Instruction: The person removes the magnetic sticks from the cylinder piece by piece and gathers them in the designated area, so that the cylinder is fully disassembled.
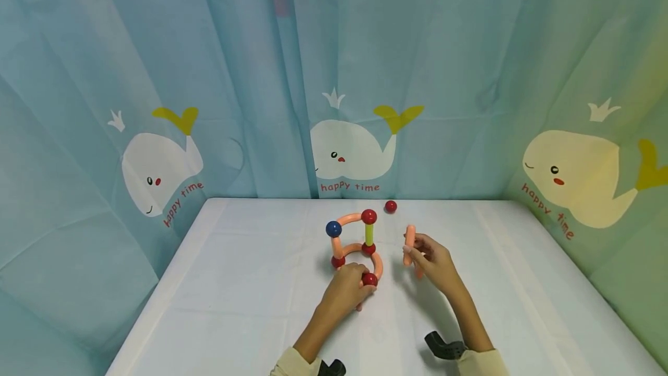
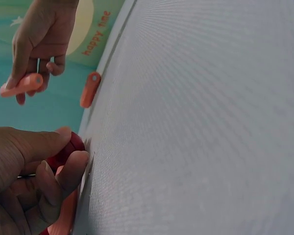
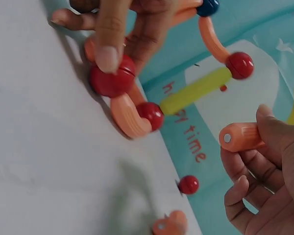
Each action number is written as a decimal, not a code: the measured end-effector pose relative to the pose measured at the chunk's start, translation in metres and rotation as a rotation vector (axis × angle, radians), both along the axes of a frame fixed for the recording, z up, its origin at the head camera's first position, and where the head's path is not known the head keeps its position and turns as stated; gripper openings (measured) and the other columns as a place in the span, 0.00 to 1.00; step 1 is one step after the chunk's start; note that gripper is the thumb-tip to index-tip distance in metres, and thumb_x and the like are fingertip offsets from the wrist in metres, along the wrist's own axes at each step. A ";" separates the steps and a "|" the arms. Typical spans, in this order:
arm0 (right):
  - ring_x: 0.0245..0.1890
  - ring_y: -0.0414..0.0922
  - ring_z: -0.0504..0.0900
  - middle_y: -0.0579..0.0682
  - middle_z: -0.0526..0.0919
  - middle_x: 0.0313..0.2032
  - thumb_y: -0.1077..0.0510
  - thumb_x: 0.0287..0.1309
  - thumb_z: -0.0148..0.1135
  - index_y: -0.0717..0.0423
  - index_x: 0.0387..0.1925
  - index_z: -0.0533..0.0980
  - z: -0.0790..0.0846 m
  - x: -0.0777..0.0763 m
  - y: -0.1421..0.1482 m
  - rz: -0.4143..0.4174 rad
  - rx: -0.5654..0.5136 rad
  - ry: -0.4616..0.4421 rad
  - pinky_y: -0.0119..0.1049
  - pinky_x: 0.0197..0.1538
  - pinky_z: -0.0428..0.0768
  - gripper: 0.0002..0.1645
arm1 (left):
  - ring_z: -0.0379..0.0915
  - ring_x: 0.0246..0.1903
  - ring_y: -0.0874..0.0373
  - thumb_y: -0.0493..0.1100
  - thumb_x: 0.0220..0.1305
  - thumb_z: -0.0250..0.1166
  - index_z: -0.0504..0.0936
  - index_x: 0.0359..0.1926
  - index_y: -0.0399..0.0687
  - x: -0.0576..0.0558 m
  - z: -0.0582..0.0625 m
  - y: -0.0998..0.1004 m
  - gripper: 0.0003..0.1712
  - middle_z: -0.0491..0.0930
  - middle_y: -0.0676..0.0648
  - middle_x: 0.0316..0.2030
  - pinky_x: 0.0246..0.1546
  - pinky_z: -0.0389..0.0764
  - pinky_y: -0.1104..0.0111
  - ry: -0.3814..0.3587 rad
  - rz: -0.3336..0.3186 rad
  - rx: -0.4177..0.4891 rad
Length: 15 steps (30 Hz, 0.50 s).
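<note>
A magnetic stick-and-ball structure stands on the white table, its base a ring of curved orange sticks (image 1: 378,264) joined by red balls. From the base rise a yellow-green stick (image 1: 369,235), topped by a red ball (image 1: 369,216), and an orange stick (image 1: 337,246) below a blue ball (image 1: 333,229). A curved orange stick bridges these two upper balls. My left hand (image 1: 347,289) pinches the front red ball (image 3: 112,78) of the ring between thumb and fingers. To the right, my right hand (image 1: 433,260) holds an orange stick (image 1: 409,245) above the table, apart from the structure.
Another orange piece (image 2: 90,89) lies on the table (image 1: 229,306) below my right hand. One loose red ball (image 1: 391,206) sits near the table's back edge. Blue curtain (image 1: 449,45) with printed whales hangs behind and along both sides.
</note>
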State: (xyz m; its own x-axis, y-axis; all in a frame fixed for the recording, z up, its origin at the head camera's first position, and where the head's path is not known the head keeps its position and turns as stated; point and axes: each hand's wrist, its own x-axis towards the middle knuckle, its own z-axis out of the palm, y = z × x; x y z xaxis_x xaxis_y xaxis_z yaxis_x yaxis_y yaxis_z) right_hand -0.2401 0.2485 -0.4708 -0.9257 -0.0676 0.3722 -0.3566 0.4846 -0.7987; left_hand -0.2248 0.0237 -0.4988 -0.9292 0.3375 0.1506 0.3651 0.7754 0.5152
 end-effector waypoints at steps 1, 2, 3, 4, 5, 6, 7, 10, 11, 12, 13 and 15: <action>0.33 0.31 0.78 0.55 0.82 0.35 0.58 0.64 0.63 0.61 0.49 0.78 0.000 0.000 0.003 -0.018 0.003 0.003 0.29 0.31 0.76 0.15 | 0.71 0.30 0.66 0.49 0.53 0.75 0.85 0.45 0.44 0.000 0.000 0.000 0.20 0.81 0.52 0.34 0.36 0.77 0.75 -0.003 -0.001 0.004; 0.35 0.30 0.78 0.55 0.82 0.35 0.57 0.64 0.63 0.61 0.49 0.78 0.000 -0.001 0.007 -0.034 0.003 -0.001 0.28 0.31 0.76 0.15 | 0.71 0.30 0.66 0.49 0.53 0.75 0.85 0.45 0.44 0.000 0.000 0.000 0.20 0.81 0.52 0.34 0.36 0.77 0.76 -0.004 -0.002 0.008; 0.35 0.29 0.77 0.55 0.82 0.36 0.57 0.64 0.63 0.61 0.49 0.78 0.000 -0.001 0.010 -0.052 0.011 -0.003 0.28 0.33 0.76 0.15 | 0.71 0.30 0.66 0.49 0.54 0.75 0.85 0.45 0.44 0.000 0.000 -0.001 0.20 0.81 0.52 0.34 0.36 0.77 0.76 -0.004 -0.004 0.012; 0.36 0.28 0.77 0.55 0.83 0.37 0.56 0.64 0.63 0.61 0.49 0.78 0.000 -0.001 0.014 -0.067 0.022 -0.001 0.28 0.33 0.76 0.16 | 0.71 0.30 0.66 0.49 0.54 0.75 0.85 0.45 0.44 0.000 0.000 -0.001 0.20 0.81 0.52 0.35 0.36 0.76 0.76 -0.002 -0.007 0.015; 0.36 0.27 0.77 0.55 0.82 0.37 0.55 0.64 0.63 0.61 0.49 0.78 0.000 -0.001 0.018 -0.085 0.030 -0.005 0.28 0.33 0.75 0.16 | 0.71 0.30 0.66 0.49 0.54 0.74 0.85 0.45 0.44 0.000 0.000 -0.001 0.20 0.81 0.51 0.35 0.36 0.76 0.76 0.000 -0.010 0.017; 0.36 0.26 0.76 0.55 0.82 0.38 0.55 0.64 0.62 0.61 0.50 0.78 0.000 0.000 0.023 -0.103 0.042 -0.007 0.28 0.33 0.75 0.17 | 0.71 0.30 0.66 0.49 0.54 0.74 0.85 0.46 0.44 0.000 0.000 -0.001 0.20 0.82 0.51 0.35 0.36 0.76 0.76 0.001 -0.014 0.019; 0.36 0.25 0.76 0.55 0.83 0.39 0.54 0.65 0.62 0.61 0.51 0.78 0.001 0.000 0.027 -0.121 0.050 -0.008 0.27 0.33 0.76 0.18 | 0.71 0.31 0.67 0.49 0.55 0.74 0.85 0.46 0.43 0.000 0.000 -0.002 0.20 0.82 0.51 0.35 0.36 0.76 0.76 0.004 -0.017 0.020; 0.36 0.23 0.75 0.57 0.82 0.41 0.53 0.65 0.61 0.62 0.53 0.77 0.002 0.003 0.042 -0.175 0.073 -0.021 0.27 0.34 0.76 0.20 | 0.71 0.31 0.67 0.48 0.55 0.74 0.85 0.46 0.43 0.000 0.000 -0.002 0.20 0.82 0.51 0.36 0.36 0.76 0.76 0.006 -0.024 0.022; 0.35 0.23 0.75 0.58 0.82 0.42 0.52 0.65 0.61 0.62 0.53 0.77 0.002 0.004 0.047 -0.194 0.074 -0.038 0.27 0.34 0.75 0.21 | 0.71 0.31 0.67 0.48 0.55 0.74 0.85 0.46 0.43 0.000 0.000 -0.002 0.20 0.82 0.51 0.36 0.36 0.76 0.76 0.004 -0.025 0.023; 0.35 0.23 0.74 0.58 0.82 0.42 0.52 0.65 0.61 0.63 0.53 0.77 0.002 0.005 0.053 -0.209 0.080 -0.053 0.26 0.34 0.75 0.22 | 0.71 0.31 0.67 0.48 0.55 0.74 0.85 0.46 0.43 0.001 0.001 -0.002 0.20 0.82 0.51 0.36 0.36 0.76 0.76 0.003 -0.025 0.022; 0.35 0.23 0.74 0.59 0.82 0.43 0.51 0.65 0.61 0.63 0.54 0.77 0.002 0.005 0.058 -0.223 0.083 -0.073 0.26 0.35 0.75 0.23 | 0.71 0.31 0.67 0.48 0.55 0.74 0.85 0.46 0.43 0.001 0.001 -0.002 0.20 0.81 0.51 0.36 0.36 0.76 0.76 0.003 -0.024 0.021; 0.34 0.22 0.73 0.59 0.82 0.43 0.49 0.65 0.61 0.65 0.55 0.76 0.002 0.007 0.068 -0.244 0.092 -0.121 0.26 0.35 0.75 0.26 | 0.71 0.31 0.66 0.48 0.54 0.74 0.85 0.46 0.43 0.002 0.002 -0.002 0.20 0.82 0.51 0.36 0.36 0.76 0.76 0.004 -0.021 0.019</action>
